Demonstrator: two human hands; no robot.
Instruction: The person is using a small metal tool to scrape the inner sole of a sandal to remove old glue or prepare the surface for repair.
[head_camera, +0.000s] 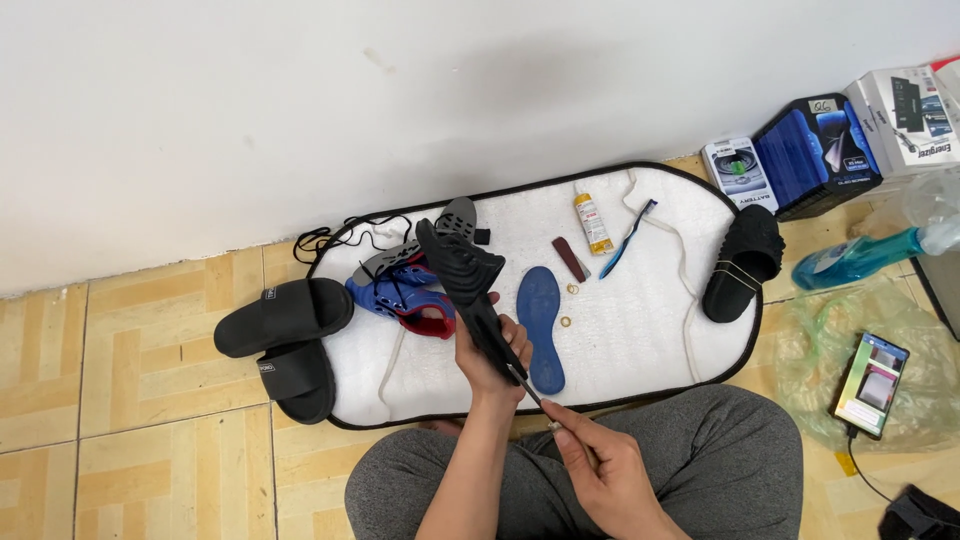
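Note:
My left hand (487, 357) grips a black sandal (468, 280) and holds it up on edge over a white mat (650, 330). My right hand (600, 462) pinches a thin metal tool (530, 387) whose tip touches the sandal's heel end. Behind the sandal lies a blue and red shoe (400, 298), with a blue insole (540, 325) beside it.
On the mat lie a yellow glue bottle (592, 222), a blue toothbrush (630, 238), a small dark red piece (570, 258) and another black sandal (742, 262). Two black slides (285, 340) sit on the tiles at left. Boxes (820, 150), a spray bottle (870, 255) and a phone (872, 385) are at right.

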